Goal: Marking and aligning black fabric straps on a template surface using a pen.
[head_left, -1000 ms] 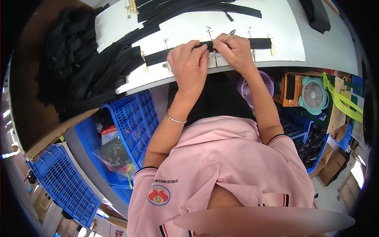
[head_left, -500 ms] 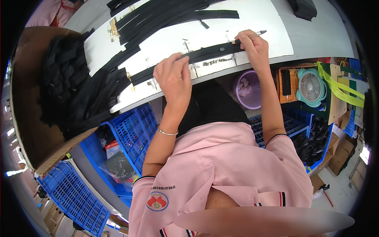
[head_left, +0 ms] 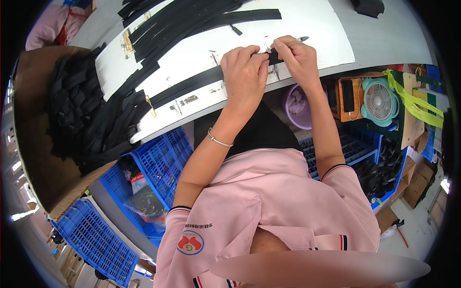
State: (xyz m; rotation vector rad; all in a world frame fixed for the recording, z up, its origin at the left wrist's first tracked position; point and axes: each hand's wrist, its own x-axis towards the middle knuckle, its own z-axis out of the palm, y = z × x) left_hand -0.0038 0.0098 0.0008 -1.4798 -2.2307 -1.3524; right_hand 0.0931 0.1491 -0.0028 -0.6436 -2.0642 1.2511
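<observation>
Pinched between the fingers of both hands is one end of a long black strip point(head_left: 192, 85), which runs from the hands leftward across the white board point(head_left: 312, 29) toward the frame's left centre. At far left a cardboard box point(head_left: 33, 144) holds a heap of more black strips point(head_left: 77, 115), and a fan of them point(head_left: 192, 19) lies across the board's upper left. Moving right, the left hand point(head_left: 244, 72) is closed down on the strip; half a second ago it sat well apart from the other hand, farther left along the strip, and it has now slid up beside it. The right hand point(head_left: 295, 57) grips the same end, with a pen point(head_left: 302, 39) poking out past its fingers. Judging by this, the work has shifted from spanning the strip to handling its end. Right of centre, under the board, sit a purple basket point(head_left: 297, 103) and a teal fan point(head_left: 379, 102).
</observation>
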